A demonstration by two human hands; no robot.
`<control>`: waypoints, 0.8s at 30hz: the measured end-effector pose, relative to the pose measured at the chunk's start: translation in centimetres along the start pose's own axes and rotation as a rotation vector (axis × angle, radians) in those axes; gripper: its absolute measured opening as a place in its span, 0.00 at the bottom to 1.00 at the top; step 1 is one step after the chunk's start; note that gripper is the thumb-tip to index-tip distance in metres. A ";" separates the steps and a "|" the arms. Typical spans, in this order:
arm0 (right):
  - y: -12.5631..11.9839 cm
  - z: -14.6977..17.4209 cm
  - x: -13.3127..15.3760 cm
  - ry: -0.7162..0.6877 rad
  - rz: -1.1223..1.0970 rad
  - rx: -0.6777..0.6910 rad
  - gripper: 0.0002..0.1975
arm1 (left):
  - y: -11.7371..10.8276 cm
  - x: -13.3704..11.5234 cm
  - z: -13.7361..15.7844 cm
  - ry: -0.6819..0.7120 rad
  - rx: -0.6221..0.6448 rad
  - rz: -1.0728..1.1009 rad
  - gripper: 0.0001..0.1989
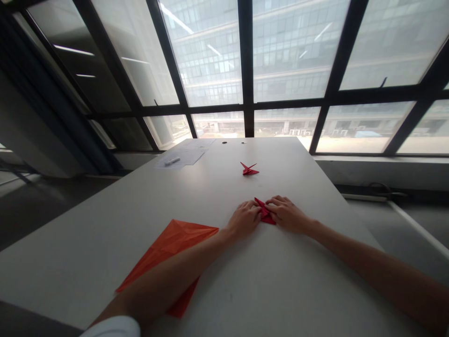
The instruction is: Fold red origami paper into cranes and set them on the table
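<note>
A small piece of folded red paper (265, 214) lies on the white table between my two hands. My left hand (245, 217) grips its left side, fingers bent over the edge. From the other side my right hand (286, 214) presses on the paper with thumb and fingers; the fingertips partly cover it. Beyond my hands rests a finished-looking red origami crane (249, 170) with pointed ends. Under my left forearm is a large creased orange-red sheet of paper (171, 243), partly hidden by the arm.
The white table (280, 290) runs away from me toward tall windows (287, 56). Printed sheets (191, 155) lie at its far left, with a white marker-like stick (172, 161) on them. A dark curtain (52, 93) hangs at the left.
</note>
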State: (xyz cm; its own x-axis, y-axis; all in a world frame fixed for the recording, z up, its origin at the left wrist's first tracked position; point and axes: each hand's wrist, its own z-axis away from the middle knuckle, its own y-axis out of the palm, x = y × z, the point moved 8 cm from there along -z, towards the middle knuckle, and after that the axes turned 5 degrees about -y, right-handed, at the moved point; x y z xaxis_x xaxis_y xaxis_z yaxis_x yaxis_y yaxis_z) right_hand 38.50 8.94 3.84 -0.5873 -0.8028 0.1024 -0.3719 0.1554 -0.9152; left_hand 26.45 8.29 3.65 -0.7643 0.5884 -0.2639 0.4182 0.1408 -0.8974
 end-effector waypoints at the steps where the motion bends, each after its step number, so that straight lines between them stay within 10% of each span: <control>1: 0.0 0.0 0.2 -0.013 0.013 0.005 0.15 | 0.1 0.2 0.0 -0.006 -0.002 0.005 0.17; 9: 0.2 -0.1 -0.1 -0.007 -0.070 -0.061 0.16 | 3.3 1.2 0.3 0.011 0.266 -0.084 0.30; 24: 3.4 0.5 -3.5 0.171 -0.160 -0.023 0.24 | 3.1 1.7 0.3 -0.063 0.228 -0.114 0.33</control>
State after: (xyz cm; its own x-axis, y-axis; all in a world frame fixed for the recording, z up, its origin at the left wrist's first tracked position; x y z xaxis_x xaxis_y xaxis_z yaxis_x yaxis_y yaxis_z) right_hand 39.65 11.97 0.19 -0.6321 -0.7095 0.3115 -0.4852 0.0489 -0.8730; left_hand 26.30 9.46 0.28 -0.8322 0.5273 -0.1714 0.2116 0.0163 -0.9772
